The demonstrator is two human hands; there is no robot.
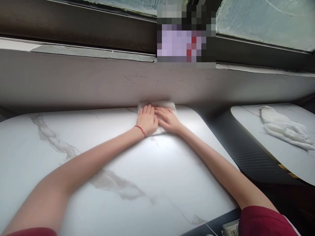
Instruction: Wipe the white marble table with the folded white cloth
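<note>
A white cloth [162, 131] with a scalloped edge lies at the far edge of the white marble-patterned table [147, 170], close against the wall. My left hand [147, 118] rests flat on the cloth, fingers stretched out toward the wall and a red string bracelet at its wrist. Beside it, my right hand [169, 118] presses on the same cloth, fingers extended and slightly apart, pointing left. The two hands nearly touch, and neither wraps around the cloth. Part of the cloth is hidden beneath them.
To the right stands a second marble-patterned table [248, 113] with a crumpled white cloth [285, 127] on it. A dark gap separates the tables. The wall [98, 78] rises behind, below window frames. A small pale box-like object [230, 227] sits near my right sleeve.
</note>
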